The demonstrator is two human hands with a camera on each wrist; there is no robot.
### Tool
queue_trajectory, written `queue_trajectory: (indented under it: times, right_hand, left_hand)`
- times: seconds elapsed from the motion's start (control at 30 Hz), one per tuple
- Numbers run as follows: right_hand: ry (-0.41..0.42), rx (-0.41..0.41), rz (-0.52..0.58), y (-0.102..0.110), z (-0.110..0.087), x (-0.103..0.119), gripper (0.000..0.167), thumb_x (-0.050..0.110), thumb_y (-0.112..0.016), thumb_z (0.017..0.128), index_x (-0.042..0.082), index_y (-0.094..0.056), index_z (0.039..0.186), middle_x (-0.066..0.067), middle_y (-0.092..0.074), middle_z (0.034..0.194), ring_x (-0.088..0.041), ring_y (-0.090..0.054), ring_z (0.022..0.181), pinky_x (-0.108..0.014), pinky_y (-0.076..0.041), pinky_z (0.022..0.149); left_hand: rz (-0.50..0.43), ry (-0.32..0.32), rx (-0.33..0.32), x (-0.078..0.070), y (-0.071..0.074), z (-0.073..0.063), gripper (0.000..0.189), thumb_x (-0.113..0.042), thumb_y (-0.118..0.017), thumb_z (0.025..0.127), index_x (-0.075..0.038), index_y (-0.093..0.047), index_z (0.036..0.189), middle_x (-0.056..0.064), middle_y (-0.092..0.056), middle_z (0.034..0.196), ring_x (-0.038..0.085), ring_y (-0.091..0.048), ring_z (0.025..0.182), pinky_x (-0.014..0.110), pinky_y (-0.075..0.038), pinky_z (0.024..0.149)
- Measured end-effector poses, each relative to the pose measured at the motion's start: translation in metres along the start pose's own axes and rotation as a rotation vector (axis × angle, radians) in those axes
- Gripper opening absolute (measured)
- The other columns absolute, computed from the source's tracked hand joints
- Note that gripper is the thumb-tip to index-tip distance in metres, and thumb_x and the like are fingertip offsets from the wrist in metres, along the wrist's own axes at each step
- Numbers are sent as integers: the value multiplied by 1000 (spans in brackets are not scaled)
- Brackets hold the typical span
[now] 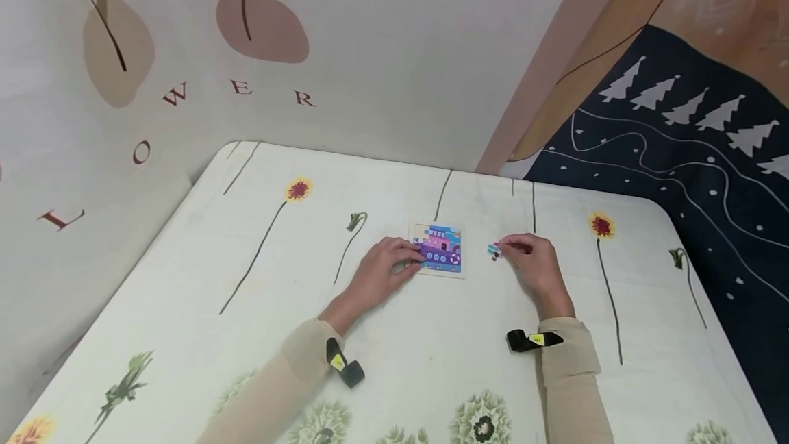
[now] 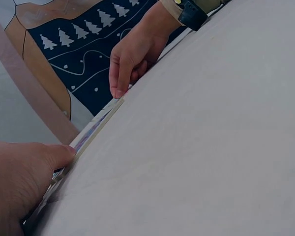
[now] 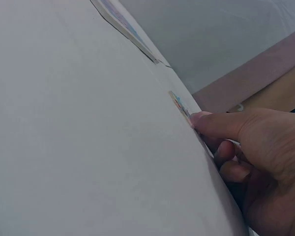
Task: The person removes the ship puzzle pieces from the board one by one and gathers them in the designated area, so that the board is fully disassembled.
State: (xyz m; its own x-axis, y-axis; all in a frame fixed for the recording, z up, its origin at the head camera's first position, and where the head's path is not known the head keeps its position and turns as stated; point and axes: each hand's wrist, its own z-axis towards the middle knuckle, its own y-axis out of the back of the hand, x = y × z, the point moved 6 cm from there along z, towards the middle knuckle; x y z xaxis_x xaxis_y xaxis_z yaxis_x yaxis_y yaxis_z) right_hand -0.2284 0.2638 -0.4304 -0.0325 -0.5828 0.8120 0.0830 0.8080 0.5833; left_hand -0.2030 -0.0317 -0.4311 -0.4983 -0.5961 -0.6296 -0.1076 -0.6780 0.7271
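A small square jigsaw puzzle (image 1: 441, 242) with a pink and purple ship on blue lies in its pale frame on the table. My left hand (image 1: 383, 267) holds it at the left edge, fingertips over the picture. In the left wrist view the thumb (image 2: 61, 156) touches the near edge; the other fingers are hidden. To the right of the board, my right hand (image 1: 535, 262) pinches a small colourful puzzle piece (image 1: 493, 251) between thumb and fingertips. The right wrist view has this piece (image 3: 179, 105) low over or on the table; I cannot tell which.
A white cloth with printed flowers covers the table (image 1: 394, 348). Behind it stands a pale wall hanging (image 1: 394, 53) with printed letters, and a dark blue one with trees (image 1: 653, 136) is at the right. Both wrists wear black devices (image 1: 533, 340).
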Motion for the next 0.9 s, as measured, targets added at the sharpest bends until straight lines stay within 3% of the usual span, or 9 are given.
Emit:
queue_trajectory:
  times: [0.23,0.57,0.9]
  right_hand:
    - [-44,-11,14,-2,-2,-3,16,12,-72,99,2,-77,109,-12,-68,98,-21,-51,85,-25,-42,69]
    - [-72,-43,58,-4,-3,-5,18,16,-74,98,5,-78,112,-12,-71,103,-21,-53,88,-24,-43,71]
    - [-30,-57,77,-2,-3,-2,21,17,-76,97,5,-79,113,-13,-74,104,-19,-56,88,-22,-44,72]
  left_hand:
    - [-3,24,8,-3,1,-1,22,-21,-75,97,-10,-79,116,3,-70,126,23,-58,124,45,-47,107]
    - [5,36,16,-5,1,-2,22,-21,-74,98,-10,-78,117,3,-70,126,23,-58,124,44,-46,108]
    - [11,28,14,-5,2,-1,23,-21,-74,98,-10,-78,118,4,-69,127,24,-58,125,44,-46,109]
